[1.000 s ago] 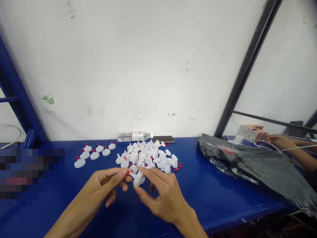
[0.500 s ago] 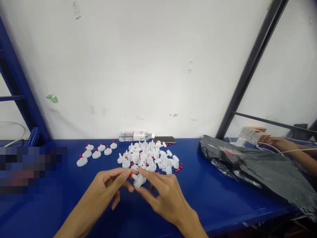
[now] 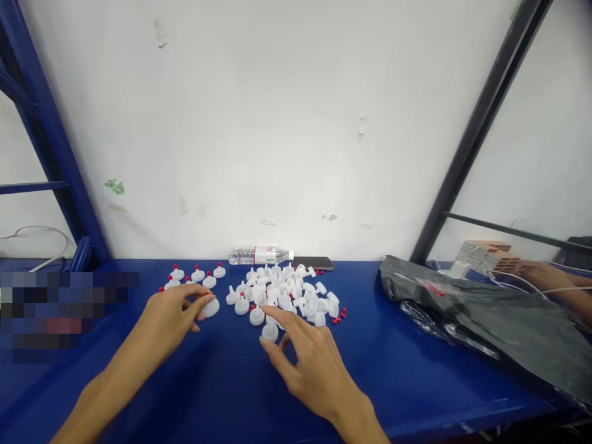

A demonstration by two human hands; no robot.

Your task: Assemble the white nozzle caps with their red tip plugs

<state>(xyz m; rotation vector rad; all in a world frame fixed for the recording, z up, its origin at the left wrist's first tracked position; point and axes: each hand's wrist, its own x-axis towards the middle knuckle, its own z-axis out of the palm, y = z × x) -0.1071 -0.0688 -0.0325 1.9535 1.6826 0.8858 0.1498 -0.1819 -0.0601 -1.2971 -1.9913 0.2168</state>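
My left hand [image 3: 178, 311] pinches a white cap [image 3: 211, 306] by its top, low over the blue table, beside a group of white caps with red tips [image 3: 197, 274]. My right hand [image 3: 305, 351] has its thumb and forefinger apart around another white cap [image 3: 270, 333], at the near edge of a pile of white nozzle caps [image 3: 277, 287]; whether the fingers touch it is hard to tell. Small red tips [image 3: 343, 313] lie to the right of the pile.
Behind the pile lie a clear bottle [image 3: 259, 255] and a dark phone [image 3: 314, 263]. A grey plastic bag [image 3: 485, 314] covers the table's right side. Another person's hand [image 3: 531, 274] is at the far right, near a stack of blocks [image 3: 490, 256].
My left hand has moved left, away from my right hand, carrying the red-tipped cap. My right hand's fingers are now around a different cap. The view has shifted slightly.
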